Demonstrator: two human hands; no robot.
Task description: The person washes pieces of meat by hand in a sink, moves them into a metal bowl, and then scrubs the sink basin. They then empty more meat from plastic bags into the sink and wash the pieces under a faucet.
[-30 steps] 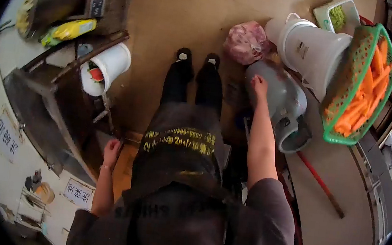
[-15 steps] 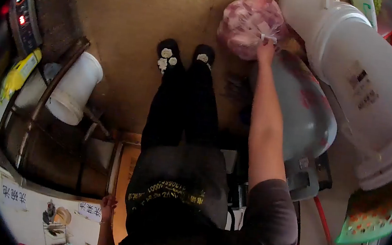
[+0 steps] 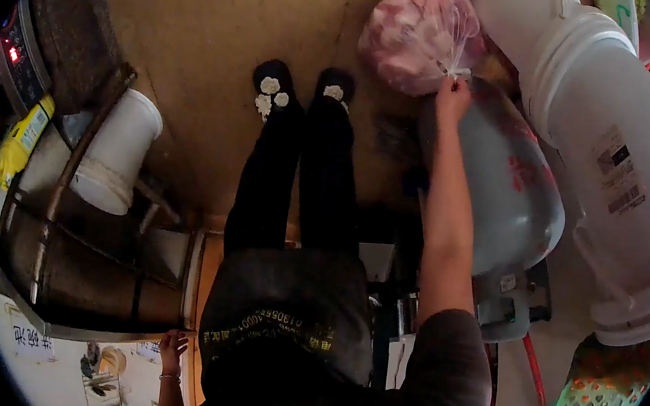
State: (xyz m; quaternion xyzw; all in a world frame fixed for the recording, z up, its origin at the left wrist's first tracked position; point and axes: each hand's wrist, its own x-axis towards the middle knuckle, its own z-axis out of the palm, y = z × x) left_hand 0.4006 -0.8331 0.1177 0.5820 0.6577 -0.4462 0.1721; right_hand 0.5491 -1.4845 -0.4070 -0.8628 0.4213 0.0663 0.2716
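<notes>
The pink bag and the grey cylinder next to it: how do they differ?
The pink bag is a lumpy, see-through sack; the grey cylinder is smooth and opaque, with red markings. The right hand pinches the bag's tied neck; no hand closes on the cylinder. Both are near the black shoes.

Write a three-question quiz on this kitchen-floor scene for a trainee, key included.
1. True or false: the right hand grips the tied neck of the bag of pink meat.
2. Which thing lies right beside that bag? A) the grey gas cylinder B) a blue crate C) a wooden stool
3. What is the left hand touching?

Key: 1 true; 2 A; 3 the edge of the steel counter.
</notes>
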